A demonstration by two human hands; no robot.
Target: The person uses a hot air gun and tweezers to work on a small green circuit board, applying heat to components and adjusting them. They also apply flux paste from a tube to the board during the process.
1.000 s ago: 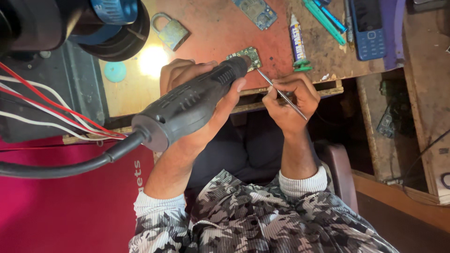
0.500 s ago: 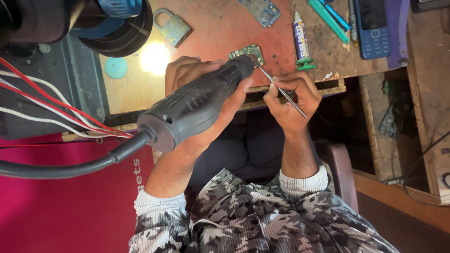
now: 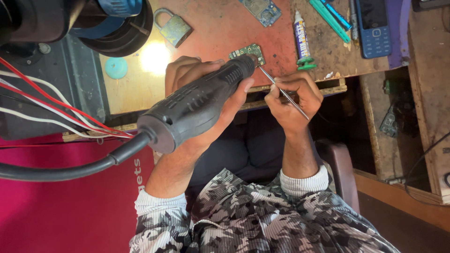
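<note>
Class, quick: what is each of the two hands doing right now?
Left hand: closed around the dark hot-air tool, its nozzle at the small green circuit board.
Right hand: closed on thin metal tweezers.

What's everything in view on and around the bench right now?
small circuit board: 1, green, on the bench under the tool tip
hot-air handle: 1, dark grey, in the left hand, nozzle at the board
tweezers: 1, metal, in the right hand, tip by the board
padlock: 1, brass, bench top left
second board: 1, blue-green, top edge
paste tube: 1, white with green cap, right of the board
phone: 1, blue, top right
round cap: 1, light blue, left
wires: several, red and white, left
left hand: 1, gripping the handle
right hand: 1, holding the tweezers
</note>
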